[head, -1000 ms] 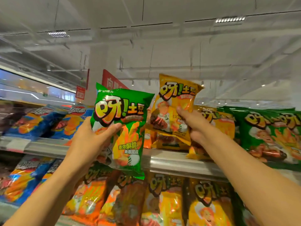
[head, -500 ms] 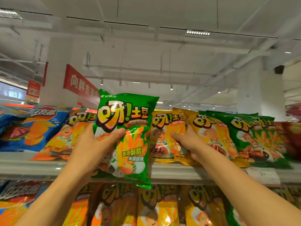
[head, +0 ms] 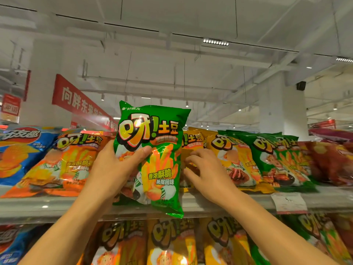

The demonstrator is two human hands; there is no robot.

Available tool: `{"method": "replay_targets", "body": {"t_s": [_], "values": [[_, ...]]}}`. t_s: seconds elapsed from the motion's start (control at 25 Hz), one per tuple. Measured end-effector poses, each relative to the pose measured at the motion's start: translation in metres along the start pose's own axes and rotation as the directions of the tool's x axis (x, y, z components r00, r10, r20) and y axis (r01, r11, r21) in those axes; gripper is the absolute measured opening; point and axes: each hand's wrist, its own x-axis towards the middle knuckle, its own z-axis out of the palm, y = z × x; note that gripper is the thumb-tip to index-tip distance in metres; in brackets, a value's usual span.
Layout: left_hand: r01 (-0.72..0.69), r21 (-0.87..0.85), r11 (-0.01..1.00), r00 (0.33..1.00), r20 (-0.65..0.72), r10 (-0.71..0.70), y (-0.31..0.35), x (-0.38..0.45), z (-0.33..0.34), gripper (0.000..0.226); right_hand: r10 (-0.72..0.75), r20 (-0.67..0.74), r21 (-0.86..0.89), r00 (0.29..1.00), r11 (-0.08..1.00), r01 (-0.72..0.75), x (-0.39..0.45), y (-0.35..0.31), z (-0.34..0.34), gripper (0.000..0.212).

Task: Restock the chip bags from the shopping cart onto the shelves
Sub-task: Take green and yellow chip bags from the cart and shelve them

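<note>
My left hand (head: pixel 114 169) grips a green chip bag (head: pixel 158 134) by its left edge, thumb across the front. The bag stands upright in front of the top shelf (head: pixel 47 207), its lower end hanging past the shelf lip. Behind it, a yellow chip bag (head: pixel 193 140) lies on the shelf, mostly hidden. My right hand (head: pixel 208 175) is at that bag's lower left part, curled fingers and thumb pinching its front. No shopping cart is in view.
The top shelf holds leaning rows: a blue bag (head: pixel 19 150), an orange bag (head: pixel 66 163), more yellow bags (head: pixel 233 159), green bags (head: pixel 277 159) and red bags (head: pixel 334 159). A price tag (head: pixel 288 202) hangs on the lip. Yellow bags (head: pixel 168 241) fill the shelf below.
The yellow bag came down from mid-air and now lies on the top shelf among the others. My left hand lifted the green bag slightly and moved it right, in front of the yellow bag.
</note>
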Motion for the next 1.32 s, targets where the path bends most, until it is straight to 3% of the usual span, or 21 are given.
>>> {"method": "replay_targets", "body": {"t_s": [0.24,0.44,0.52,0.68,0.8,0.96,1.12,1.32], "values": [[-0.008,-0.030,1.000,0.999,0.052,0.010,0.019,-0.008,0.059,0.019,0.009,-0.132,0.129,0.991,0.992,0.008,-0.032,0.042,-0.051,0.024],[0.000,-0.055,0.998,0.991,0.130,0.008,0.052,-0.013,0.151,0.010,0.101,-0.242,0.240,0.965,0.970,-0.041,-0.073,0.116,-0.097,0.019],[0.058,-0.123,0.991,0.984,0.172,-0.037,0.062,-0.010,0.202,0.016,0.116,-0.278,0.240,0.954,0.970,-0.049,-0.093,0.158,-0.116,0.017],[0.198,-0.254,0.947,0.957,0.258,-0.131,0.078,-0.002,0.324,0.024,0.197,-0.198,0.167,0.960,0.972,-0.165,-0.135,0.271,-0.156,0.021],[0.163,-0.274,0.948,0.962,0.255,-0.092,0.081,0.000,0.417,0.027,0.310,-0.122,0.103,0.943,0.949,-0.298,-0.162,0.351,-0.180,0.024],[0.152,-0.222,0.963,0.974,0.199,-0.108,0.077,0.003,0.511,0.044,0.318,-0.070,0.121,0.946,0.944,-0.308,-0.184,0.414,-0.194,0.029],[0.140,-0.159,0.977,0.975,0.193,-0.108,0.069,0.006,0.560,0.055,0.329,-0.069,0.184,0.942,0.932,-0.312,-0.192,0.445,-0.197,0.040],[0.139,-0.100,0.985,0.970,0.216,-0.115,0.060,0.017,0.574,0.054,0.355,-0.096,0.233,0.930,0.916,-0.325,-0.188,0.462,-0.195,0.040]]}}
